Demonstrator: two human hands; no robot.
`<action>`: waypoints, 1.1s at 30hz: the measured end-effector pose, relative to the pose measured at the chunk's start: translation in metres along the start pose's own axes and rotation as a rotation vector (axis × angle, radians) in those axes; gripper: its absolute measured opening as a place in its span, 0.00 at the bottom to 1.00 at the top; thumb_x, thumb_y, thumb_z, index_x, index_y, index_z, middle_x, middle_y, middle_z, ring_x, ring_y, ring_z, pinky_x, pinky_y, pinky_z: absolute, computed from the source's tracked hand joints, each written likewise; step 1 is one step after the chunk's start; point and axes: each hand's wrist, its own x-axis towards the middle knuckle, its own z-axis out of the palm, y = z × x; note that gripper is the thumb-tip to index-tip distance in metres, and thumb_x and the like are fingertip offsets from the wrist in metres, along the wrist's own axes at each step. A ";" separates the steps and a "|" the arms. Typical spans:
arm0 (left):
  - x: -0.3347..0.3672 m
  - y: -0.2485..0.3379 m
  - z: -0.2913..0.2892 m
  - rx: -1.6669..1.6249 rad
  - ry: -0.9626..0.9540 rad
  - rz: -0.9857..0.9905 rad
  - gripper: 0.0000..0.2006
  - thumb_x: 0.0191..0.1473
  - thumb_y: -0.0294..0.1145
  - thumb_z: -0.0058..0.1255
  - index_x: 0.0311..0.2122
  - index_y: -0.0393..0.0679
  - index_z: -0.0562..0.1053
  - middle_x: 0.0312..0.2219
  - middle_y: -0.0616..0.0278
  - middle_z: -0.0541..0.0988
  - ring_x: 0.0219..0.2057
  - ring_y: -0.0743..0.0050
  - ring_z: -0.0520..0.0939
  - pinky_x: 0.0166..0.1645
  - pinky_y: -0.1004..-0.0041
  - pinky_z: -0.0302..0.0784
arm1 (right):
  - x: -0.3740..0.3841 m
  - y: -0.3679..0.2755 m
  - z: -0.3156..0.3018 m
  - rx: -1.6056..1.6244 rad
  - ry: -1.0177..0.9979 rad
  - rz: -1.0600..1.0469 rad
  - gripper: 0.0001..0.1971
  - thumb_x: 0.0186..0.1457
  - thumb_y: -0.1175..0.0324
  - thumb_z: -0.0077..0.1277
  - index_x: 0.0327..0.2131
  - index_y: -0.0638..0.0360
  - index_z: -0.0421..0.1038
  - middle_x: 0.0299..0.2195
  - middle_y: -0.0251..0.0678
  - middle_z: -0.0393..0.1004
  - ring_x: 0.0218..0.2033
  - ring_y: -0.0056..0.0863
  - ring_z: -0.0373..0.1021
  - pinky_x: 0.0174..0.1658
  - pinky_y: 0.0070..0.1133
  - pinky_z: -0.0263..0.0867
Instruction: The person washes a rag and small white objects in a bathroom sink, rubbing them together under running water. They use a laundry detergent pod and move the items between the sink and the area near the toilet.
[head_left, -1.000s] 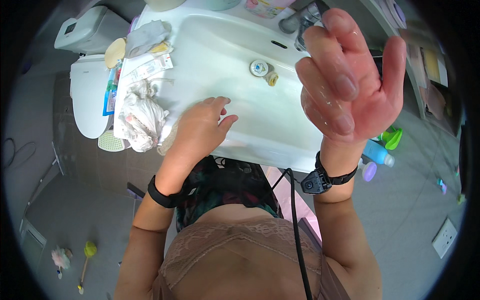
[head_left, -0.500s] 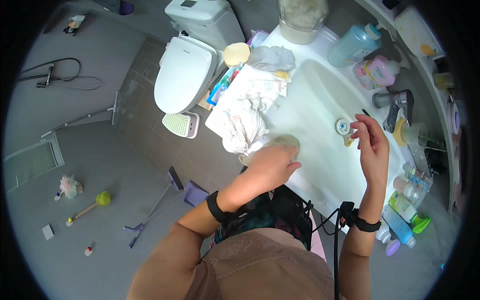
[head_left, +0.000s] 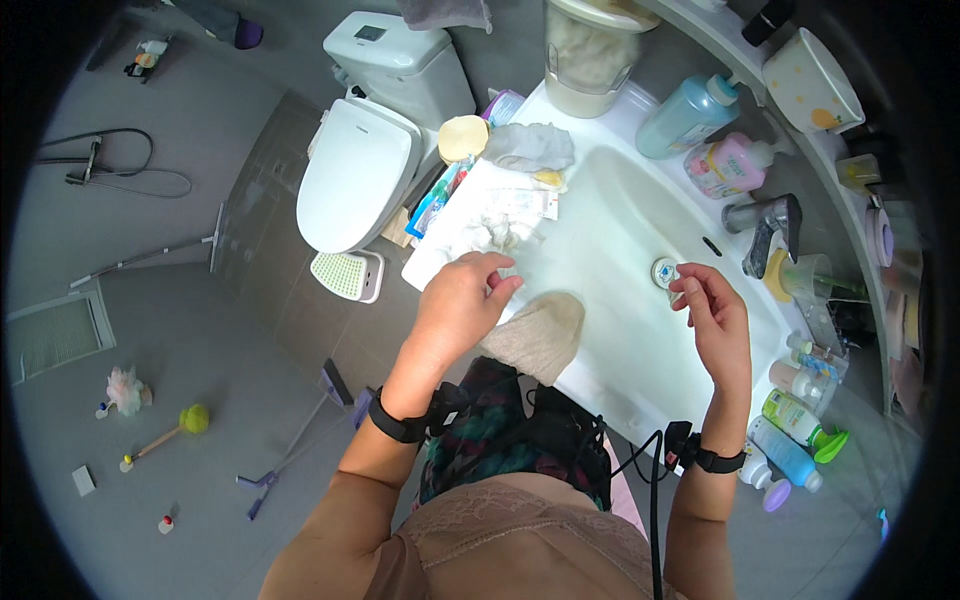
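My left hand is at the counter's left end, fingers curled over a crumpled white cloth; the fingertips are partly hidden. A damp-looking beige cloth lies over the sink's near rim, just right of that hand and apart from it. Above the white basin hangs my right hand, its fingers loosely bent and apart, with nothing visible in them. Its fingertips are close to the round drain plug. A small pale piece beside the plug is half hidden by the fingers.
Behind the white cloth lie a grey cloth and a round cream lid. A lidded container, a blue pump bottle, a pink pump bottle and the faucet line the far side. Several bottles stand at right.
My left hand has let go of the beige cloth and moved left to the white cloth. My right hand stays over the drain. The view has shifted slightly.
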 end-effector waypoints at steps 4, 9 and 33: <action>0.033 0.008 -0.017 0.009 0.050 0.012 0.16 0.74 0.39 0.80 0.59 0.42 0.96 0.41 0.47 0.94 0.41 0.44 0.96 0.50 0.50 0.92 | -0.003 -0.014 -0.016 0.007 -0.021 0.022 0.17 0.92 0.65 0.61 0.69 0.68 0.87 0.52 0.38 0.94 0.52 0.25 0.87 0.56 0.27 0.84; 0.137 0.024 -0.026 0.187 0.278 0.177 0.20 0.71 0.42 0.83 0.62 0.46 0.96 0.46 0.48 0.94 0.47 0.44 0.96 0.54 0.50 0.93 | 0.014 -0.038 -0.021 0.017 -0.024 0.038 0.16 0.92 0.62 0.61 0.68 0.62 0.88 0.51 0.33 0.95 0.48 0.21 0.87 0.48 0.23 0.77; 0.291 0.016 -0.018 -0.094 0.459 0.254 0.15 0.74 0.45 0.82 0.55 0.47 0.97 0.49 0.51 0.99 0.51 0.51 0.98 0.58 0.53 0.93 | 0.123 -0.051 -0.053 0.133 -0.005 0.059 0.17 0.94 0.59 0.58 0.67 0.61 0.89 0.51 0.32 0.96 0.47 0.20 0.87 0.47 0.23 0.76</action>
